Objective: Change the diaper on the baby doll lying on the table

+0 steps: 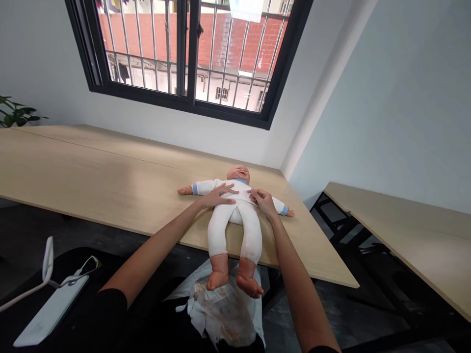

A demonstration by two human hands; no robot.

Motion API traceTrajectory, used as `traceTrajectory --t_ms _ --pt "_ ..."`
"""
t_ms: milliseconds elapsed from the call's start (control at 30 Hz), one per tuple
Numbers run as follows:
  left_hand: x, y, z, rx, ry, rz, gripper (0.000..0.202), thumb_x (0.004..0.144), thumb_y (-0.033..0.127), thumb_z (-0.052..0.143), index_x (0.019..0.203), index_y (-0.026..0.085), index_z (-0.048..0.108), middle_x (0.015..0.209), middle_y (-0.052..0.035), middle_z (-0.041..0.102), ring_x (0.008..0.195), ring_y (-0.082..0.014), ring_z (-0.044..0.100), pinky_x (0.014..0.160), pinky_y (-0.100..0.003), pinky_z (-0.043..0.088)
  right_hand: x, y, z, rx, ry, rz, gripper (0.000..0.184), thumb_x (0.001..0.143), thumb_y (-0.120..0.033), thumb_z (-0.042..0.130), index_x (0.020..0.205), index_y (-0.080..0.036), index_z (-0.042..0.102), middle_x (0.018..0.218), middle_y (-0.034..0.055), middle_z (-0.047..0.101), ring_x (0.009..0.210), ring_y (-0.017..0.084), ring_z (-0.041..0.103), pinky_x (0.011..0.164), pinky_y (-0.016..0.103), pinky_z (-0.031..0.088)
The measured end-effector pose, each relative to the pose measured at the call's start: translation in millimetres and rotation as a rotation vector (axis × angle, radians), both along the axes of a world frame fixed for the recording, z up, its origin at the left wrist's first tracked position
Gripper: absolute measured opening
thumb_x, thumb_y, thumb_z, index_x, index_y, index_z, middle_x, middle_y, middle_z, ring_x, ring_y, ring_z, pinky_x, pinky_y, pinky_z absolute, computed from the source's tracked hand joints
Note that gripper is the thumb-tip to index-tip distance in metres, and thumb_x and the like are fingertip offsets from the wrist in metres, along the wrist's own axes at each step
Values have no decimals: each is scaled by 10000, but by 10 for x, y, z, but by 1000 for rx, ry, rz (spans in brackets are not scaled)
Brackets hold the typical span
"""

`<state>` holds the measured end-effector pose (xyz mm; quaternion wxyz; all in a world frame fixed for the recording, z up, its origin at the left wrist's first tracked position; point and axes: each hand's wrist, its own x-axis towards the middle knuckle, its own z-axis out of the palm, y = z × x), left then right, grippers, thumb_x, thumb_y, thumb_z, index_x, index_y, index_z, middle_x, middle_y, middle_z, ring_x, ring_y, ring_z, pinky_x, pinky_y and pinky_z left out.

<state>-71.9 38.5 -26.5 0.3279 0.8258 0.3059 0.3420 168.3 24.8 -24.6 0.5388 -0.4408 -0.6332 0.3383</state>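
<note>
Bare office-type room. Indicators: long light-wood tables (110,171) along plain white walls (386,98), and a black-framed barred window (191,54). A potted plant (14,113) stands at the far left.

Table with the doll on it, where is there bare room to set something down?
The long stretch of table between the plant and the doll is bare; so is the second table at the right. A narrow strip runs behind the doll's head. Crowded: the doll's middle, under the left hand and right hand.
</note>
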Motion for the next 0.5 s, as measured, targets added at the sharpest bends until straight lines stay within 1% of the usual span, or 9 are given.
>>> traceTrajectory --t_ms 67,133,167,233,300,367,433,467,500 --pt "16 26 -5 20 -69 59 547 710 515 722 1171 227 658 1411 -92 492 1333 -298 392 1083 -402 338 71 25 -10 -23 18 -97 461 686 -632 630 752 -177 657 614 7 600 541 133 493 529 251 377" --pt "32 47 -4 52 -126 131 507 675 494 749 1072 189 676 1227 -104 605 1179 -279 516 997 -387 410 127 42 -37 -23 -13 -213 457 689 -634 608 714 -179 630 582 8 585 526 143 493 511 255 371" --pt "38 55 -2 66 -150 165 467 668 495 748 1007 180 680 1121 -94 637 1086 -262 557 936 -373 442 142 44 -53 -15 -52 -263 452 699 -634 590 674 -183 611 574 15 587 525 148 498 512 258 373" --pt "42 64 8 83 -184 209 379 694 521 710 845 177 663 905 -53 645 887 -212 585 785 -325 469 147 35 -82 12 -156 -325 460 724 -635 554 595 -193 570 556 23 590 518 153 495 511 262 367" --pt "42 65 18 70 -208 218 394 756 563 626 680 177 597 699 -9 581 684 -157 535 630 -275 425 123 8 -98 18 -241 -315 489 737 -647 537 532 -204 524 495 9 551 482 147 465 491 260 343" --pt "42 60 26 19 -219 209 492 814 602 523 562 179 517 544 17 479 529 -120 433 523 -258 342 87 -28 -95 -37 -262 -238 524 742 -677 528 501 -214 486 416 -17 469 414 134 405 450 260 306" --pt "46 56 31 -24 -237 230 549 837 623 459 508 184 476 466 22 422 461 -111 374 490 -264 308 51 -59 -78 -100 -234 -171 554 747 -706 516 484 -222 456 370 -33 402 360 123 351 415 263 277" --pt "52 56 33 -22 -251 256 551 841 623 447 508 186 483 462 15 436 463 -118 393 502 -269 328 35 -68 -66 -105 -208 -165 562 748 -715 513 481 -224 448 363 -35 391 350 122 343 408 266 277" --pt "60 57 33 1 -271 289 531 841 614 450 533 186 514 496 0 490 499 -135 448 541 -277 373 20 -71 -55 -87 -174 -186 566 750 -720 510 483 -226 444 367 -32 396 352 123 350 410 267 288"
